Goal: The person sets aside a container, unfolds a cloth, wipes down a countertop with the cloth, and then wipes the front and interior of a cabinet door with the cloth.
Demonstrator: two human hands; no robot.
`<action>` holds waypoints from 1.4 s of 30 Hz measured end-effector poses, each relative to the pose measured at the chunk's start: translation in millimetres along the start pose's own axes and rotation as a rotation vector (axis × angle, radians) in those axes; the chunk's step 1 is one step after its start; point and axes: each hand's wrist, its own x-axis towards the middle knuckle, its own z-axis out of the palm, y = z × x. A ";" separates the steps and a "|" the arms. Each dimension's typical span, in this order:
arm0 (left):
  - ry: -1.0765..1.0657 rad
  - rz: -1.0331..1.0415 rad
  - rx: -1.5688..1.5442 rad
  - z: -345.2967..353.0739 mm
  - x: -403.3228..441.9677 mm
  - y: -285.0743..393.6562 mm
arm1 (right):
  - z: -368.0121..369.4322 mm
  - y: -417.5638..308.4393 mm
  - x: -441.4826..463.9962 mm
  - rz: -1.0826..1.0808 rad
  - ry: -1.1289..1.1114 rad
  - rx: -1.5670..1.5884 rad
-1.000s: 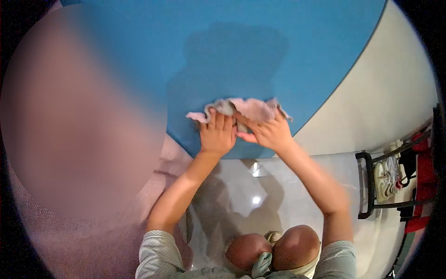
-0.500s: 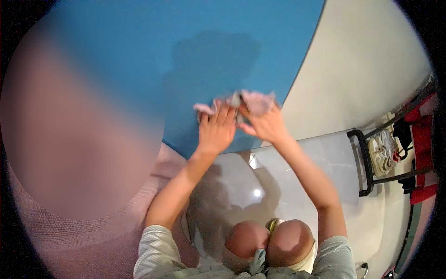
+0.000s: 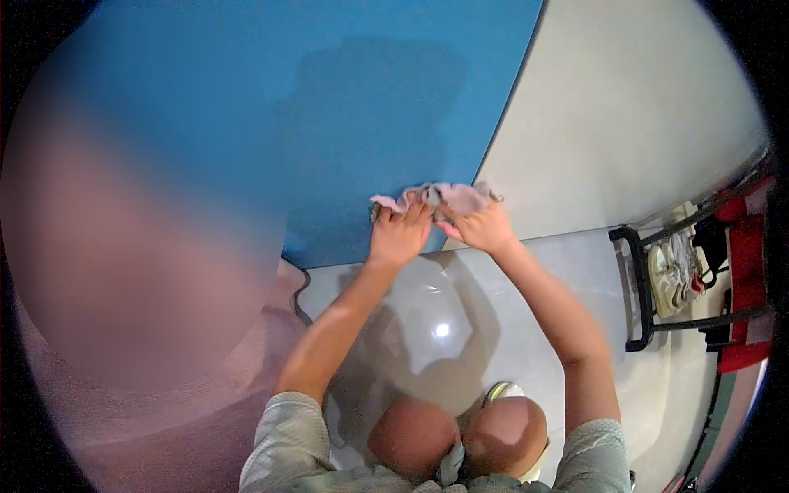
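Observation:
A crumpled pink and grey cloth (image 3: pixel 463 197) lies against the lower part of a large blue panel (image 3: pixel 370 123), close to its right edge. My left hand (image 3: pixel 400 236) presses on the cloth's left part, its fingertips partly covered by the folds. My right hand (image 3: pixel 485 228) grips the right part, thumb pointing toward the left hand. Cloth bunches up between and above both hands. Some fingers of the right hand are hidden by it.
A pale wall (image 3: pixel 608 107) adjoins the blue panel on the right. Below is a shiny light floor (image 3: pixel 526 287). A black-framed rack (image 3: pixel 637 287) with shoes (image 3: pixel 674 275) stands at right. Pink ribbed fabric (image 3: pixel 164 427) fills the lower left; a blurred area covers the left.
Both hands and the cloth have moved slightly down and to the right, nearer the panel's lower right corner. The view has shifted a little. Both hands still hold the cloth.

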 end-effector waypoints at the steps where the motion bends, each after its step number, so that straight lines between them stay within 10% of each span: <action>1: -0.044 -0.025 -0.004 10.4 -13.7 6.9 | 15.7 -2.1 -15.1 -0.021 -0.006 0.033; 11: -0.230 -0.154 -0.096 29.9 -30.2 19.4 | -3.1 8.7 -19.3 -0.108 -0.108 0.094; 13: 0.294 -0.153 -0.013 8.6 16.4 18.6 | -35.4 8.6 12.4 -0.035 -0.002 0.061; 19: 0.499 -0.385 -0.064 9.2 32.4 17.7 | -33.5 0.1 39.5 0.019 -0.071 0.137; 27: 0.115 -0.712 -0.083 152.4 -119.7 84.6 | 96.7 -37.5 -45.1 -0.334 -0.164 0.126; 36: 0.689 -0.820 -0.149 55.5 -3.3 27.6 | 22.5 -41.4 26.7 -0.124 -0.059 0.138; 42: 0.652 -0.779 -0.013 27.5 -9.6 -40.3 | 7.3 -64.4 81.3 -0.191 0.162 0.138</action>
